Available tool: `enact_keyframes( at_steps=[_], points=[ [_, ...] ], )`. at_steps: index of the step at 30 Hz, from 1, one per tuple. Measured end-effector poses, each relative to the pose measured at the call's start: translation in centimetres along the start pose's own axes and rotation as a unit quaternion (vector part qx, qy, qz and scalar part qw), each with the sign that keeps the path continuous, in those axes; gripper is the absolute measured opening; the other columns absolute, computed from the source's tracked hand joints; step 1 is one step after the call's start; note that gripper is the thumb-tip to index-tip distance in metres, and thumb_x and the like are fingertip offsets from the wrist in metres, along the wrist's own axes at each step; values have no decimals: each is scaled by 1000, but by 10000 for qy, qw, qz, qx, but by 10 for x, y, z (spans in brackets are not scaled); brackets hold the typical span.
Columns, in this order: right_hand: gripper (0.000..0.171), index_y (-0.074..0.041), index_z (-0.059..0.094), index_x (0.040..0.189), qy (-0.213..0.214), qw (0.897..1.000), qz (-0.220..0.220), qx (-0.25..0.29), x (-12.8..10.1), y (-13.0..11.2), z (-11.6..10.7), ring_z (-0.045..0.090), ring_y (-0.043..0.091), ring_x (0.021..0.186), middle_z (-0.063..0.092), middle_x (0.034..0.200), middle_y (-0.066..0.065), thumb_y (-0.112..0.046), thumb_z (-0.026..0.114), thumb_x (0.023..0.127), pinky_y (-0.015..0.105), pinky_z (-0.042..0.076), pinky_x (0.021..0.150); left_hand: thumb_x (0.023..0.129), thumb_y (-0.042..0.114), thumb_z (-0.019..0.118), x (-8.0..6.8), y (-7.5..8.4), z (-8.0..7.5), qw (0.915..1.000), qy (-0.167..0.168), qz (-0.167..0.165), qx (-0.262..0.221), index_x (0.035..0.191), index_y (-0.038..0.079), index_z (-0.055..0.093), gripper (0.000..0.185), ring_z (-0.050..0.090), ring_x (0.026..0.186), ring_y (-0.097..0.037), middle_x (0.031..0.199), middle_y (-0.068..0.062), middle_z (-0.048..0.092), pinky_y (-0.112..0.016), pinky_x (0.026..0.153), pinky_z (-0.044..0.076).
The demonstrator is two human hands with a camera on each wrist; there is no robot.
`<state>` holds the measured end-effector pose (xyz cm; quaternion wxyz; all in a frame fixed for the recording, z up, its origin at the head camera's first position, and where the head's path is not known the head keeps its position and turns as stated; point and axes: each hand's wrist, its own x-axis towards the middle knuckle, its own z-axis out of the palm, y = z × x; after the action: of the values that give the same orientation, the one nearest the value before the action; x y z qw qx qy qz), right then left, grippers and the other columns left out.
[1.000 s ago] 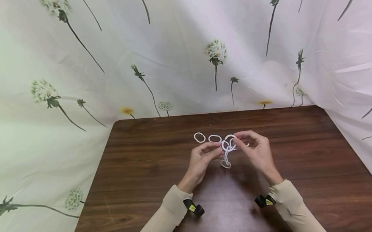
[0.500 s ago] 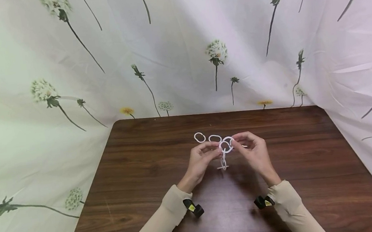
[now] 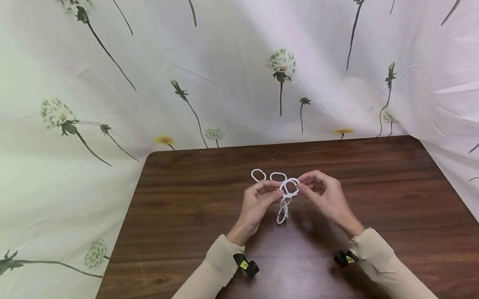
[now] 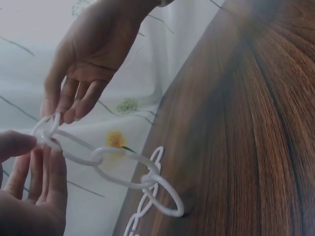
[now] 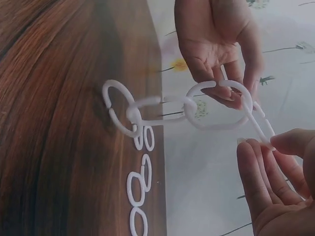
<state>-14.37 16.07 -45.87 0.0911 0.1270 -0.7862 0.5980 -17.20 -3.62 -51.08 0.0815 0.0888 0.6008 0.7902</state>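
Observation:
Both hands meet over the far middle of the table, pinching white plastic chain links between thumbs and fingertips. My left hand (image 3: pixel 251 212) grips one oval link (image 5: pixel 221 127), which has a small gap in its side. Another link (image 5: pixel 258 124) is pinched by my right hand (image 3: pixel 326 196), and the two links cross each other. From the link in the left hand a short chain hangs down, its lowest link (image 4: pixel 167 189) tilted close over the wood in the left wrist view. Fingertips partly cover the links where they are held.
On the dark wooden table (image 3: pixel 189 254), several white links lie in a row just beyond the hands, among them an oval link (image 3: pixel 252 175) at the left end. A white flower-print cloth (image 3: pixel 230 71) hangs behind the table's far edge and at both sides.
The right hand has come slightly left, bringing its link closer over the left hand's link. The hanging chain has swung to the left. The left hand has barely moved.

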Motion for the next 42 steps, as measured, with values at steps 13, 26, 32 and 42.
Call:
enact_keyframes(
  at_steps=[13, 26, 32, 42],
  points=[
    [21, 6, 65, 108, -304, 9993, 190, -47, 0, 13, -8, 71, 8, 75, 70, 100, 28, -10, 62, 96, 32, 64, 68, 84, -1, 72, 0, 1, -6, 9989, 44, -127, 444, 113, -10, 64, 32, 67, 80, -6, 99, -15, 68, -30, 81, 63],
    [15, 4, 65, 108, -183, 9982, 531, -211, 17, 58, -39, 73, 22, 76, 65, 100, 35, -3, 62, 94, 41, 64, 67, 84, -4, 70, -5, 4, -22, 9993, 201, -194, 248, 116, -14, 60, 35, 68, 80, -15, 91, -6, 67, -36, 80, 64],
    [22, 5, 64, 111, -25, 9967, 631, -509, 23, 93, -50, 73, 26, 82, 68, 100, 29, -10, 63, 96, 43, 63, 70, 84, -4, 71, -6, 3, -24, 9992, 260, -226, 183, 115, -13, 61, 33, 69, 80, -20, 89, -2, 68, -45, 85, 62],
    [21, 8, 63, 112, 105, 9928, 726, -944, 32, 103, -66, 71, 40, 82, 67, 102, 30, -2, 61, 94, 45, 64, 69, 84, -4, 71, -10, 3, -19, 9993, 213, -318, 32, 114, -11, 63, 31, 69, 82, -22, 101, -18, 67, -58, 92, 56]
  ],
)
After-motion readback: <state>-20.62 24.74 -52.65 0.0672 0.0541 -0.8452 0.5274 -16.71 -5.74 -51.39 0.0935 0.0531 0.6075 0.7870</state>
